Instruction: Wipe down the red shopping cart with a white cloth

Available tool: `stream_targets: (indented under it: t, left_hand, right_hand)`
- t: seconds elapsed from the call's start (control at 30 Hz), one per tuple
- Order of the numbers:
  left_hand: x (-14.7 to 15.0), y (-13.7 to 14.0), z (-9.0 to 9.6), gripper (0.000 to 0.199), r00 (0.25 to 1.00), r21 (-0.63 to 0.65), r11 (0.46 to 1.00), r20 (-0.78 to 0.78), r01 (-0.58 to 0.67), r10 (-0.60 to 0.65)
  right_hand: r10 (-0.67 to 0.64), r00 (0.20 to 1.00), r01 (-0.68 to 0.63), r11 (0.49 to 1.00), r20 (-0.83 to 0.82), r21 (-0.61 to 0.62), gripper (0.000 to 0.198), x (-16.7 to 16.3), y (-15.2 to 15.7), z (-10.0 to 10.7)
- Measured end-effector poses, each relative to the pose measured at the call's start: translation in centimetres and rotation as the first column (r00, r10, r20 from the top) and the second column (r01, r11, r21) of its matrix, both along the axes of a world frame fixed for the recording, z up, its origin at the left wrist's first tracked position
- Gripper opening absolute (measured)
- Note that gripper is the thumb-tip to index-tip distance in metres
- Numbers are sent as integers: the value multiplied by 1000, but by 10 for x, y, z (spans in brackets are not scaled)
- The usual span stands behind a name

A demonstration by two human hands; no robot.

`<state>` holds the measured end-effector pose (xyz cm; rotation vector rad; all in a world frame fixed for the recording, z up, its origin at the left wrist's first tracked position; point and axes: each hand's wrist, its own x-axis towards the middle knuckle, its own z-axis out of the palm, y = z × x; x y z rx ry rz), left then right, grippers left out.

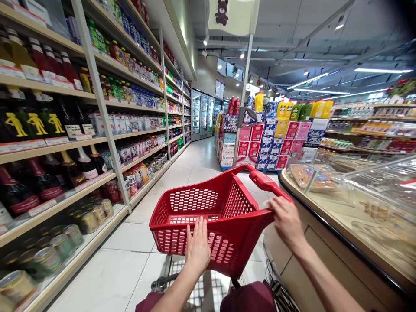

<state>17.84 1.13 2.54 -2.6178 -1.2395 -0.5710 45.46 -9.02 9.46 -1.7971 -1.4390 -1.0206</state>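
Red cart (230, 227) held at handle and near side

The right grip (287, 219) is closed around the near end of the handle (269, 184), by the basket's corner, apparently for a firm steering hold. The left grip (197, 249) is unclenched, fingers straight and side by side, laid on the basket's near top edge; it seems to steady the cart rather than clasp it.

The cart stands sideways to the person, handle to the right, on the tiled floor (126, 253) between that floor's left edge, at the shelves (65, 203), and its right edge, along the display case (308, 234). Dark cables (276, 284) lie at the display case's foot.

Bottles (73, 169) and cans (73, 234) line the shelves' front edges, probably for easy reading and reach. Farther off, stacked cartons (255, 147) serve as a base for bottled drinks (284, 110).
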Motion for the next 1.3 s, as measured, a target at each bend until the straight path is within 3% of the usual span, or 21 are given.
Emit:
stream_targets:
  t: [0.07, 0.13, 0.27, 0.33, 0.43, 0.5, 0.67, 0.8, 0.87, 0.97, 1.1, 1.17, 1.3]
  left_hand:
    - [2, 0, 1, 71, 1000, -11, 1000, -3, -10, 10]
    - [4, 0, 2, 71, 1000, -19, 1000, -10, -25, 25]
    - [4, 6, 5, 68, 999, -35, 999, -31, -36, 34]
    - [2, 9, 7, 67, 999, -52, 998, -35, -32, 31]
    - [3, 11, 10, 67, 999, -89, 996, -42, -26, 22]
    - [8, 9, 13, 67, 998, -119, 992, -47, -41, 36]
    - [8, 13, 23, 68, 997, -203, 979, -79, -6, -10]
    - [-15, 28, 28, 71, 984, -225, 962, -125, -154, 128]
    - [-21, 31, 29, 74, 974, -236, 948, -137, -211, 183]
    - [-15, 27, 31, 79, 972, -277, 937, -156, -213, 175]
    - [-10, 19, 36, 78, 984, -298, 948, -167, -110, 62]
    - [-18, 19, 37, 76, 984, -307, 948, -173, -87, 34]
    - [-33, 18, 31, 75, 973, -310, 930, -179, -197, 146]
  right_hand:
    - [-95, 993, 101, 991, -67, 92, 36, 18, -6, 7]
    - [-80, 995, 87, 989, -61, 121, 35, 17, -5, 7]
    - [133, 987, -128, 990, 87, -55, 35, -11, 5, -3]
    - [114, 991, -111, 993, 72, -42, 35, -12, 7, -3]
    - [-5, 999, 8, 994, -32, 104, 33, 6, 7, 0]
    - [-20, 998, 28, 991, -65, 134, 32, 19, 10, 1]
    - [8, 997, -5, 999, -79, 40, 32, 47, 25, 1]
    - [-7, 994, 12, 999, -110, 48, 33, 62, 42, 3]
    - [17, 993, -10, 998, -118, 61, 32, 49, 53, -1]
    - [175, 979, -176, 984, -105, 1, 32, -2, 74, -19]
    - [398, 911, -410, 900, -104, -145, 37, -58, 95, -44]
    - [376, 916, -396, 904, -140, -162, 37, -56, 100, -49]
    - [291, 930, -313, 947, -224, -68, 36, -32, 104, -51]
